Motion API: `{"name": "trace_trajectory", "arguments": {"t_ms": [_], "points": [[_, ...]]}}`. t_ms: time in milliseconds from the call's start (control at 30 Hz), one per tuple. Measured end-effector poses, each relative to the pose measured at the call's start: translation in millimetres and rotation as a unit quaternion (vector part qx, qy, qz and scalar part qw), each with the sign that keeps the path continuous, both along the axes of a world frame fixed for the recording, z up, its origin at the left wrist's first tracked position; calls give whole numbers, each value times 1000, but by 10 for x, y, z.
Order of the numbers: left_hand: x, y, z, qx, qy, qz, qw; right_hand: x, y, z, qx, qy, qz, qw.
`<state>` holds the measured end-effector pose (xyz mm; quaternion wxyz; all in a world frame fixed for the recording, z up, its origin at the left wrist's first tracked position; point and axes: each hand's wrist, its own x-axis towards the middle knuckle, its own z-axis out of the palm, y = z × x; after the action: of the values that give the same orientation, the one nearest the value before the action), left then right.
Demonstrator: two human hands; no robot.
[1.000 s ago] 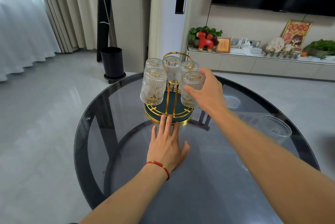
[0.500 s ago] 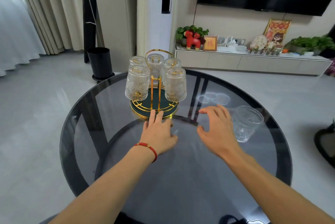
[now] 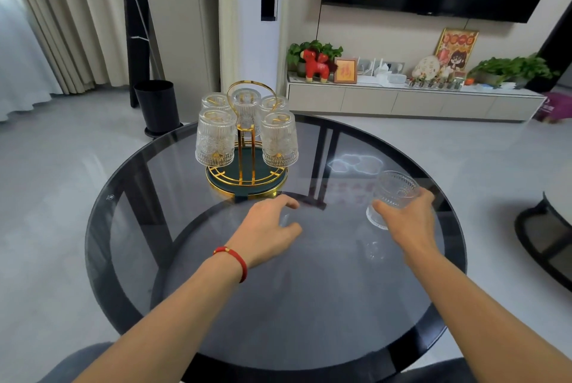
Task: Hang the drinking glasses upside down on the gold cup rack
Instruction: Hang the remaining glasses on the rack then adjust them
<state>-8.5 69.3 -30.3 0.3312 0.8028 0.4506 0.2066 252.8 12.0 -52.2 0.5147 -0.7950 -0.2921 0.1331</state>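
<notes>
The gold cup rack (image 3: 246, 179) with a green base stands at the far left-centre of the round glass table (image 3: 278, 305). Several ribbed drinking glasses hang upside down on it; the two nearest are the front-left glass (image 3: 215, 141) and the front-right glass (image 3: 279, 139). One more drinking glass (image 3: 393, 193) stands upright on the table at the right. My right hand (image 3: 408, 221) is wrapped around its near side. My left hand (image 3: 268, 229), with a red bracelet at the wrist, hovers just in front of the rack's base, fingers loosely curled, holding nothing.
The table's dark rim (image 3: 93, 227) curves round on all sides. A black bin (image 3: 158, 105) stands on the floor beyond the table. A low white cabinet (image 3: 411, 100) with ornaments and plants lines the back wall. A dark stool (image 3: 544, 237) sits at the right.
My right hand has moved right and closed around the upright glass. My left hand has drawn back a little from the rack's base, its fingers curling.
</notes>
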Motion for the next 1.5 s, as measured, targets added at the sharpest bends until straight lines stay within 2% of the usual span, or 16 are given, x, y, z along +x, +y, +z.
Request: {"name": "trace_trajectory", "arguments": {"t_ms": [133,233,333,467,533,600,667,767,833,900,967,1000,1067,1167,1367,1500], "points": [[57,-41,25,-19,-59,12,998,-76,-19,-9,13,-63,42,997],[97,-52,59,-81,-154,9,985,-317,-24,58,40,-128,165,977],[110,-96,105,-188,-222,-19,957,-674,-66,125,57,-185,315,929],[-9,-8,224,-120,-204,27,971,-975,-43,185,74,-257,386,883],[-103,86,282,-148,-265,43,952,-996,-5,214,72,-203,382,899],[-210,172,296,-212,-340,50,915,-1039,19,244,54,-61,385,919],[-292,223,284,-258,-394,40,881,-1104,60,254,55,53,398,914],[-373,314,252,-281,-438,18,854,-1183,165,350,110,68,378,917],[-409,396,240,-268,-440,49,856,-1224,257,483,135,-9,349,927],[-419,454,185,-217,-373,105,896,-1269,352,647,147,-91,316,933],[-427,483,48,-41,-206,106,972,-1318,462,831,167,-124,296,932],[-425,515,-65,45,-108,76,990,-1344,532,923,174,-142,289,930],[-407,549,-256,96,26,19,995,-1391,690,1073,169,-194,285,923],[-389,607,-410,105,116,1,988,-1463,907,1218,132,-248,299,912],[-345,613,-444,143,160,1,977,-1589,1198,1273,64,-334,311,887],[-311,592,-484,143,184,10,972,-1659,1358,1222,28,-350,314,882]]}}
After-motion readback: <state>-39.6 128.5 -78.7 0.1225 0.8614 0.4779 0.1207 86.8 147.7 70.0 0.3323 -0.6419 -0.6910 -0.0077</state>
